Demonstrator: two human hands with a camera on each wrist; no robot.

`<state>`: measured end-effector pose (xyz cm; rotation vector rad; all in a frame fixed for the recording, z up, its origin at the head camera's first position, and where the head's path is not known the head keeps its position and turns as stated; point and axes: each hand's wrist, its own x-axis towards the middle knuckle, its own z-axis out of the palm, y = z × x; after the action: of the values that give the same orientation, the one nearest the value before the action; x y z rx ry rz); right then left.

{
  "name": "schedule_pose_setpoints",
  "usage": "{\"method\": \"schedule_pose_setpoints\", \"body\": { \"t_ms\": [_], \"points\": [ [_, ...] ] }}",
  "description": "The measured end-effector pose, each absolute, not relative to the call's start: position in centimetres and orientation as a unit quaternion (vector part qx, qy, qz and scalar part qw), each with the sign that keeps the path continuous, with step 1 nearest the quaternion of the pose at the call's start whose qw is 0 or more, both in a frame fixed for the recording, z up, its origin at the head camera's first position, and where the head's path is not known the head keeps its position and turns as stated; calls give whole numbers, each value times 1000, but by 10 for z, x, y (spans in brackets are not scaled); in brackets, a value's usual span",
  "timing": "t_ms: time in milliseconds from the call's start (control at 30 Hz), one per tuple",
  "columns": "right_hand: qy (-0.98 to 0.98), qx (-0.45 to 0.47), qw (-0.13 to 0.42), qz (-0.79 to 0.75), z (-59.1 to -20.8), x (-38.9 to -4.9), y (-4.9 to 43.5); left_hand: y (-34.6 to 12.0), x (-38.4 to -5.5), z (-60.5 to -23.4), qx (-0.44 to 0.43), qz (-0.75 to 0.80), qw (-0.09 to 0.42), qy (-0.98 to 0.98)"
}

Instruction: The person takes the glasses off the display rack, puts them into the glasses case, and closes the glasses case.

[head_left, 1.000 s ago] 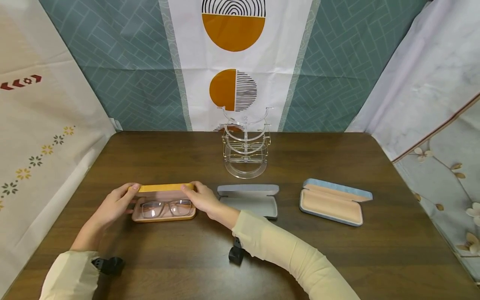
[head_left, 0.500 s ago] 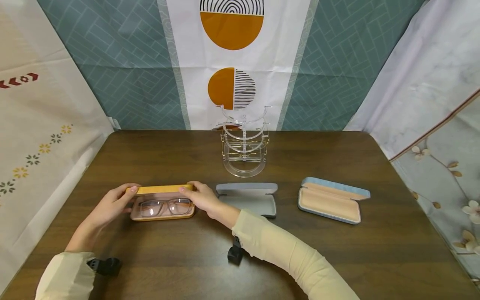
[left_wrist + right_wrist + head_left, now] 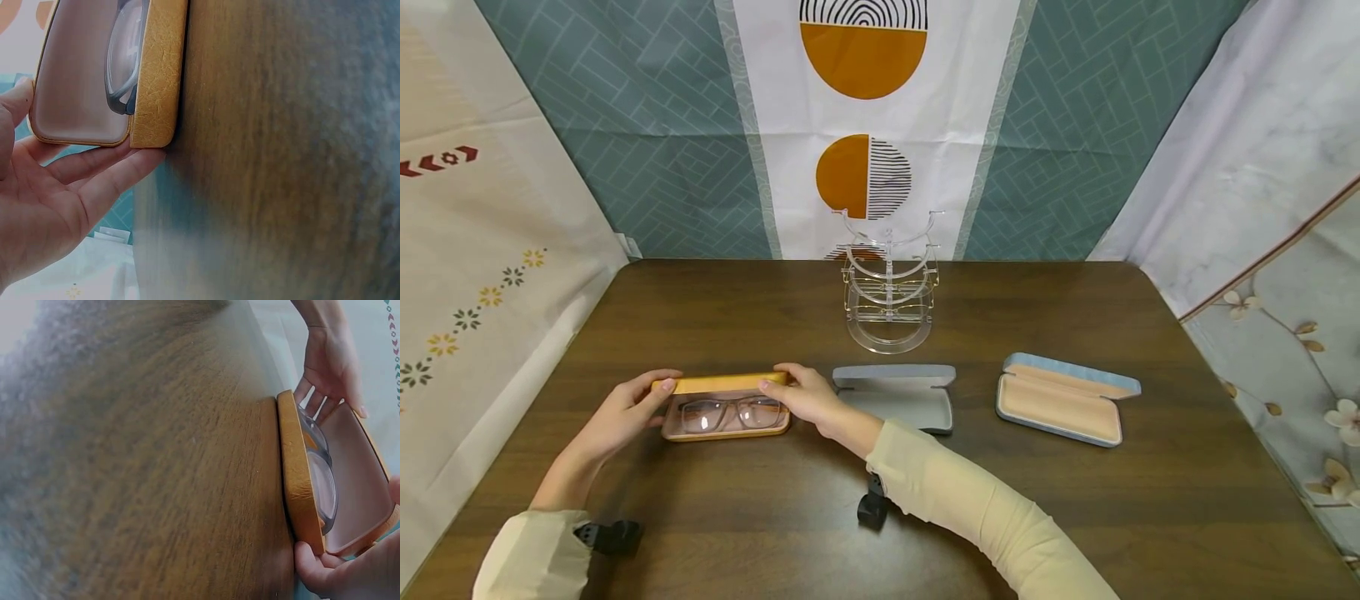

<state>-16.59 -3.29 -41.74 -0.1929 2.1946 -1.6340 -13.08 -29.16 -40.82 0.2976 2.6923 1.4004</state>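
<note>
While the case [image 3: 725,417] lies with its long axis left-right at near left, the left hand [image 3: 621,412] and right hand [image 3: 805,398] grip the lid [image 3: 721,382] ends, equally near.

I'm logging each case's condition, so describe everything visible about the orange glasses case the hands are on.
The orange textured hard-shell glasses case lies on the dark wooden table, left of two other open cases. Its lid is partly raised, showing a pale pink lining. Dark-framed folded glasses lie in its base. The left hand holds its left end and the right hand its right end, fingers on the lid.
</note>
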Motion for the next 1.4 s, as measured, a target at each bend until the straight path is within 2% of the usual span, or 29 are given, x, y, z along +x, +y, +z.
{"method": "schedule_pose_setpoints", "body": {
  "t_ms": [1400],
  "points": [
    [736,-74,227,-633,-424,-167,-26,-301,-128,-409,81,499,104,857]
  ]
}}
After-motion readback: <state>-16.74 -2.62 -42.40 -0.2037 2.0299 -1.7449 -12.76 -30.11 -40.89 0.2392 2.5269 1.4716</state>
